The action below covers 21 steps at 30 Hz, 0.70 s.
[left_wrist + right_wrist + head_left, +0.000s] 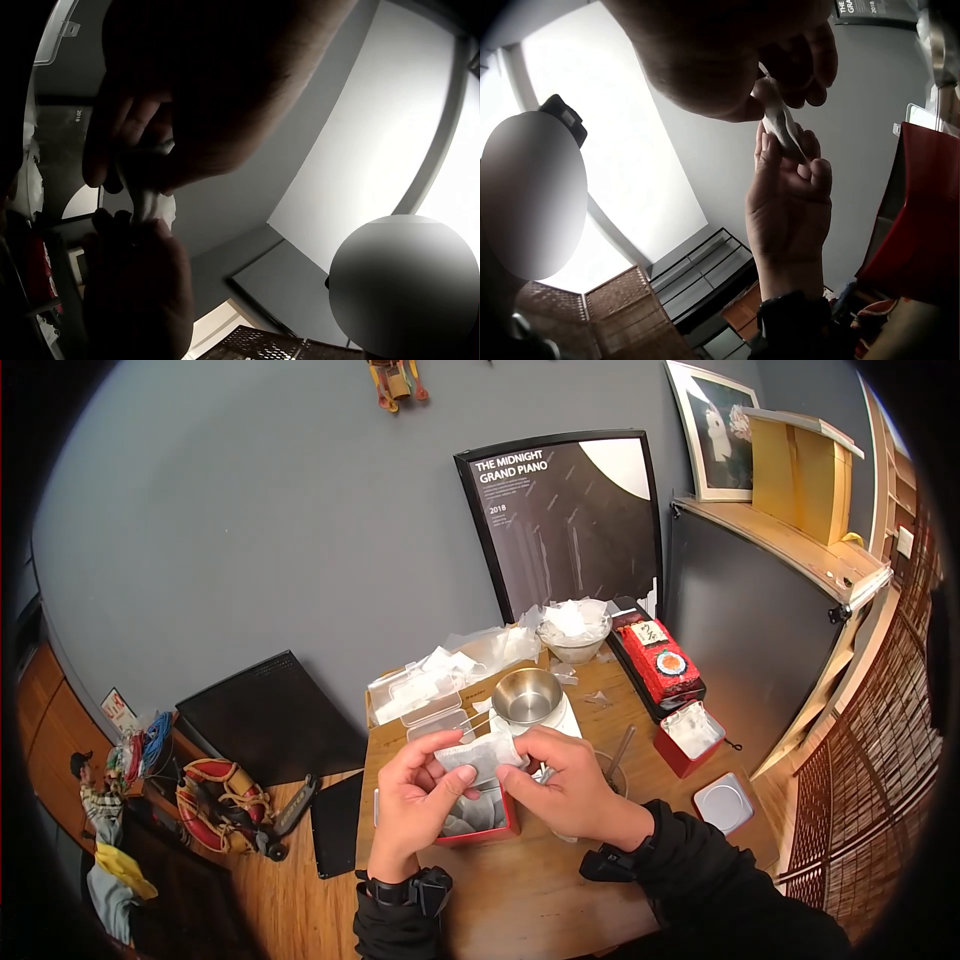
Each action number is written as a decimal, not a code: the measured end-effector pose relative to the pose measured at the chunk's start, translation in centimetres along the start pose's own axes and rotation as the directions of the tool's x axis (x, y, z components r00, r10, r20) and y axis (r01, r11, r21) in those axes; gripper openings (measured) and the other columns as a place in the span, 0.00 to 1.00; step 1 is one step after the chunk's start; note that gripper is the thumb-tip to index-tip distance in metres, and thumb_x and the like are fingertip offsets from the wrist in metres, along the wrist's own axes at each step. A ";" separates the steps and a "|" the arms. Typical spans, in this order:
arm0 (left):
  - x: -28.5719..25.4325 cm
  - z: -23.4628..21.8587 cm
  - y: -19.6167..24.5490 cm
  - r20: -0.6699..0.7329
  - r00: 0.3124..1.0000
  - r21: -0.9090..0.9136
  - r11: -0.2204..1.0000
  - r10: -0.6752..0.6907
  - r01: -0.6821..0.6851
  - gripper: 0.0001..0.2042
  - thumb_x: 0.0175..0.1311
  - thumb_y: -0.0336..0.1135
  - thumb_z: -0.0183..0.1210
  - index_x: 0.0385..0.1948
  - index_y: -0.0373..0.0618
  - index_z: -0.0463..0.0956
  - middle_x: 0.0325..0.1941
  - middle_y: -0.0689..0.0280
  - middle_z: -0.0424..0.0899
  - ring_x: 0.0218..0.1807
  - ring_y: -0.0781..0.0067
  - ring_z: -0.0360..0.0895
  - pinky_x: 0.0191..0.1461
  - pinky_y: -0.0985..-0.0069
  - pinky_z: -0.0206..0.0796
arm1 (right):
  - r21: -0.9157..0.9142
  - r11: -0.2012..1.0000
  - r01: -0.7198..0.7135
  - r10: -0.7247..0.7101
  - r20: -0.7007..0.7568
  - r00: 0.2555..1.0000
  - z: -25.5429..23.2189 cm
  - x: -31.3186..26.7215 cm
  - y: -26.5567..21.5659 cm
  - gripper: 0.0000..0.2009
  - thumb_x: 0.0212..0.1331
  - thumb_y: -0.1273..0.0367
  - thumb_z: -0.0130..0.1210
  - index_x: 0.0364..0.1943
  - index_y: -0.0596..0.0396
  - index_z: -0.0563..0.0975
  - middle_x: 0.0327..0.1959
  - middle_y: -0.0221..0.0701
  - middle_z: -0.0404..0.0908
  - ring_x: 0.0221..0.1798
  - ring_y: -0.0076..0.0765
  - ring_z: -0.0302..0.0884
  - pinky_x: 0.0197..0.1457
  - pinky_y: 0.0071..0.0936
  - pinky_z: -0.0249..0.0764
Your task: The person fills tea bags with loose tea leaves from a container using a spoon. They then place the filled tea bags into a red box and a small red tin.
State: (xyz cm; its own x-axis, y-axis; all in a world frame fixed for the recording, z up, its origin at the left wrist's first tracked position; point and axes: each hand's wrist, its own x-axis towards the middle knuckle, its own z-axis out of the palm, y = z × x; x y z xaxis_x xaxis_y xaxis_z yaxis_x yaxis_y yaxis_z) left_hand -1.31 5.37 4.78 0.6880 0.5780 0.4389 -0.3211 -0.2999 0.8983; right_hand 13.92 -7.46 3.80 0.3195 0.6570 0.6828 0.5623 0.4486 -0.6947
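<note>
Both hands hold a small white tea bag point(470, 756) up over the table. My left hand point(415, 800) pinches its left end between thumb and fingers, and my right hand point(570, 785) pinches the right end. From the right wrist view, the tea bag point(780, 129) looks slightly bulged between the two sets of fingertips. Below the hands stands a red tin point(512, 822) with several filled bags point(470, 817) in it, partly hidden by the left hand. Just beyond the fingers, a steel bowl point(527, 698) sits on a white scale point(568, 724).
At the back are a glass bowl point(575, 652) heaped with white bags and clear plastic boxes point(425, 698). A red package point(665, 665) lies on the right, near a second red tin point(688, 750) and a lid point(724, 806). A spoon point(622, 750) leans in a glass beside the right hand.
</note>
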 end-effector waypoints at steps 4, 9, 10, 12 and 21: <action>-0.2 -0.7 -0.9 0.036 0.999 0.040 0.999 0.017 -0.019 0.22 0.61 0.23 0.66 0.58 0.38 0.75 0.33 0.68 0.81 0.30 0.85 0.78 0.32 0.86 0.71 | 0.105 0.992 -0.076 0.074 0.023 0.997 0.0 0.0 -0.2 0.12 0.62 0.71 0.60 0.46 0.63 0.79 0.34 0.37 0.81 0.33 0.27 0.79 0.35 0.26 0.76; -0.2 0.6 0.0 0.015 0.997 0.017 0.997 0.077 -0.077 0.24 0.56 0.20 0.68 0.57 0.35 0.76 0.35 0.68 0.81 0.32 0.86 0.77 0.32 0.87 0.68 | 0.132 0.989 -0.072 0.073 -0.001 0.997 0.3 -0.1 0.4 0.11 0.62 0.71 0.59 0.45 0.64 0.79 0.30 0.36 0.80 0.30 0.26 0.78 0.33 0.25 0.75; -0.3 1.1 0.3 -0.009 0.998 -0.060 0.997 0.057 -0.058 0.24 0.55 0.19 0.69 0.56 0.34 0.76 0.36 0.68 0.81 0.33 0.87 0.77 0.32 0.88 0.68 | 0.148 0.987 -0.061 0.065 -0.023 0.998 0.3 -0.3 0.5 0.11 0.62 0.71 0.59 0.44 0.64 0.79 0.28 0.36 0.80 0.29 0.26 0.77 0.33 0.25 0.74; -0.4 0.7 -0.4 -0.015 0.999 -0.040 0.998 0.048 -0.048 0.25 0.54 0.19 0.70 0.56 0.33 0.76 0.36 0.68 0.81 0.33 0.88 0.76 0.34 0.88 0.68 | 0.143 0.985 -0.093 0.095 -0.011 0.995 0.0 -0.3 0.5 0.10 0.63 0.71 0.59 0.42 0.64 0.79 0.27 0.35 0.79 0.28 0.25 0.75 0.31 0.24 0.73; -0.7 1.2 -0.6 0.031 1.000 0.060 0.998 0.003 -0.005 0.26 0.52 0.19 0.71 0.56 0.34 0.76 0.32 0.73 0.79 0.34 0.88 0.77 0.36 0.90 0.69 | 0.186 0.964 -0.191 0.193 0.008 0.981 -1.5 -1.5 0.6 0.10 0.65 0.67 0.60 0.35 0.61 0.81 0.25 0.26 0.79 0.26 0.18 0.69 0.29 0.21 0.67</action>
State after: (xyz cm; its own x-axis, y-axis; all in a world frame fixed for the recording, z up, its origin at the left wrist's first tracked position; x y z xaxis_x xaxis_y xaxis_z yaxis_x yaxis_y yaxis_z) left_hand -0.82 4.20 3.95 0.7067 0.5532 0.4412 -0.2852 -0.3479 0.8931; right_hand 14.93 -9.09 2.69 0.4157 0.7364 0.5338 0.3392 0.4191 -0.8422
